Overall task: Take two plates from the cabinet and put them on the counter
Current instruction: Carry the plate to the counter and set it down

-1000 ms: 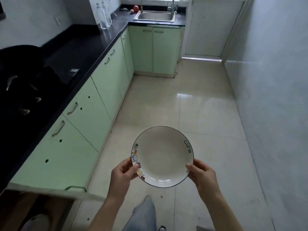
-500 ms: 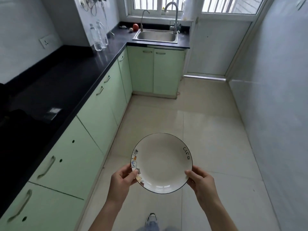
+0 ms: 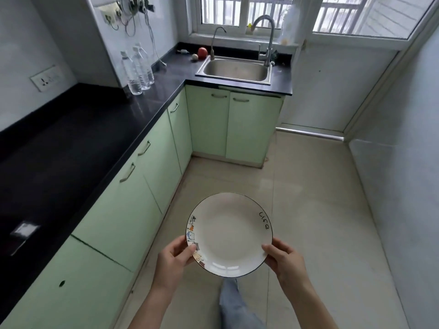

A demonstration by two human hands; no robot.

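A white plate (image 3: 228, 233) with a thin black rim, small cartoon pictures on its left edge and the word "life" on its right edge is held level over the floor. My left hand (image 3: 174, 262) grips its lower left rim, thumb on top. My right hand (image 3: 283, 261) grips the lower right rim. Whether a second plate lies under it, I cannot tell. The black counter (image 3: 71, 148) runs along the left, above pale green cabinets (image 3: 133, 210) whose doors are closed.
Three clear water bottles (image 3: 139, 67) stand in the counter's far corner. A steel sink (image 3: 236, 70) with a tall tap sits under the window, a red fruit (image 3: 202, 52) beside it. Beige floor tiles (image 3: 308, 198) stretch ahead; a grey wall (image 3: 403, 186) bounds the right.
The view has lifted and moved forward along the kitchen; an open lower cabinet and dark stove have dropped out of sight. The plate stays held in both hands.
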